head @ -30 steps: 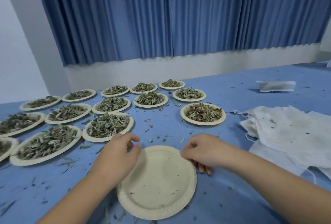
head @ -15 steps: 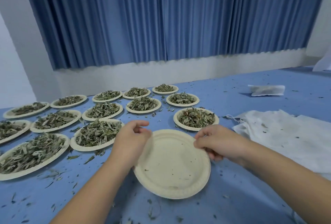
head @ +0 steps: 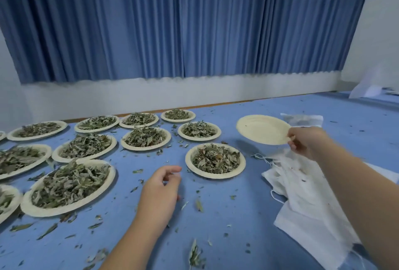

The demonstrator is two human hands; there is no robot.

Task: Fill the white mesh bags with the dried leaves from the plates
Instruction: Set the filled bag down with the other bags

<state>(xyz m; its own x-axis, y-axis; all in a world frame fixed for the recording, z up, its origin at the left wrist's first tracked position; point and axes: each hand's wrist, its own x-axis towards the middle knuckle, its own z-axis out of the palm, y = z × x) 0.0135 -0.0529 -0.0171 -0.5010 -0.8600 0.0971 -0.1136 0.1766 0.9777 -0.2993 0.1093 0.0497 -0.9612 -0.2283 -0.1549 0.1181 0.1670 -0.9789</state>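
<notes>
1. Carrying off the empty plate (head: 262,128): had lain flat near the front edge of the tabletop (head: 237,215) a moment earlier. At this moment hung tilted in the air over the right half, toward the far edge, bare but for crumbs.
2. Pinched at its right rim by the right hand (head: 302,140), thumb on top and fingers curled beneath. Had been gripped from both sides before, and was now held from one only.
3. Had let go with the left hand (head: 159,192), which hovered low over the middle of the tabletop. Fingers loosely curled and narrow, holding nothing, just left of the nearest full plate (head: 216,175).
4. Left untouched along the right edge: white mesh bags (head: 302,194), heaped limp and flat, partly beneath the raised plate. Beyond it, seemingly one filled bag (head: 306,119), though too blurred to be sure.
5. Still heaped with dried leaves (head: 71,183): rows of plates across the left half and the middle, with loose scraps strewn between.
6. Judged as one plate finished and being put aside. Probably called next for a fresh bag and the nearest full plate. Many plates left, so far from done.
</notes>
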